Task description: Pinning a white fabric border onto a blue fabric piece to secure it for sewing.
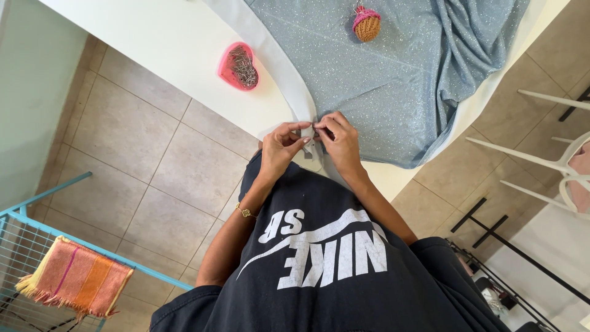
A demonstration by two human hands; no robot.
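Observation:
A light blue glittery fabric (393,67) lies spread on a white table (178,37), with a white fabric strip (284,67) along its left edge. My left hand (281,146), which has a gold bracelet on the wrist, pinches the near end of the white strip. My right hand (340,138) pinches the blue fabric's edge right beside it, fingertips almost touching the left ones. Something small and dark, possibly a pin, shows between the fingertips. A pink heart-shaped dish of pins (238,66) sits to the left. A cupcake-shaped pincushion (367,23) rests on the fabric farther away.
A teal wire drying rack (37,209) with an orange and pink striped towel (77,276) stands at the lower left on the tiled floor. At the right edge is a white chair (553,163), and a black metal rack (498,246) stands below it.

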